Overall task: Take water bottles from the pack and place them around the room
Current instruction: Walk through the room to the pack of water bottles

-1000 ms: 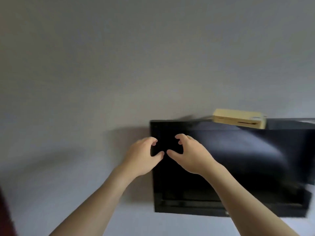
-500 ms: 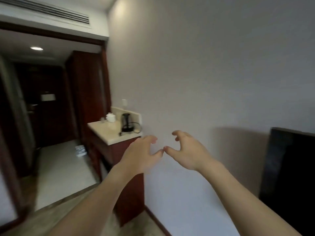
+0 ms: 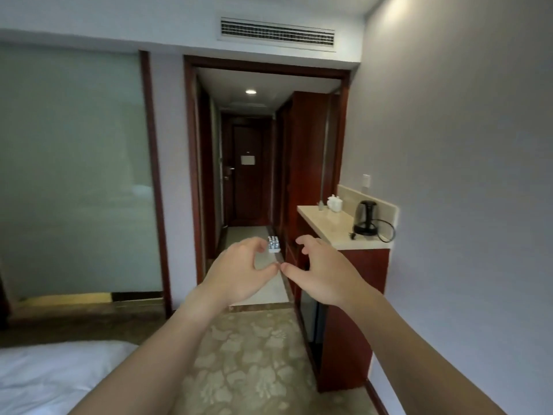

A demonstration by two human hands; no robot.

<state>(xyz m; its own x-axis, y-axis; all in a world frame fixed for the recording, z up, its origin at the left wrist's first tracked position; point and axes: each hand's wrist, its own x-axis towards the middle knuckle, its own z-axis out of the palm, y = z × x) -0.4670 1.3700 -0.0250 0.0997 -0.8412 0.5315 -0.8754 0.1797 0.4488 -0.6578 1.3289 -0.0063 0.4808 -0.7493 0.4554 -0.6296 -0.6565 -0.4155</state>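
The view has swung left since half a second ago: the black screen that stood at the right edge is gone, and the entry hall now sits in the middle, with the counter (image 3: 329, 232) shifted to the right. The hands hold the same pose as before. The left hand (image 3: 236, 275) and the right hand (image 3: 320, 275) are raised in front, fingers loosely curved, thumb tips almost meeting — neither grips anything.

The pack of water bottles (image 3: 273, 244) lies on the pale hallway floor (image 3: 251, 235), beyond the doorway (image 3: 266, 67) and just beside the foot of the wooden cabinet. It is small and far off, partly behind the left fingertips, so the bottles cannot be counted.

On the counter stand a black kettle (image 3: 365, 218) with its cord and a white lidded pot (image 3: 334, 202); a small item beside the pot is too blurred to name. The bed (image 3: 54, 375) is cut off at the lower left corner — only a white sheet shows. The frosted glass panel (image 3: 74, 172) hides whatever lies behind it.
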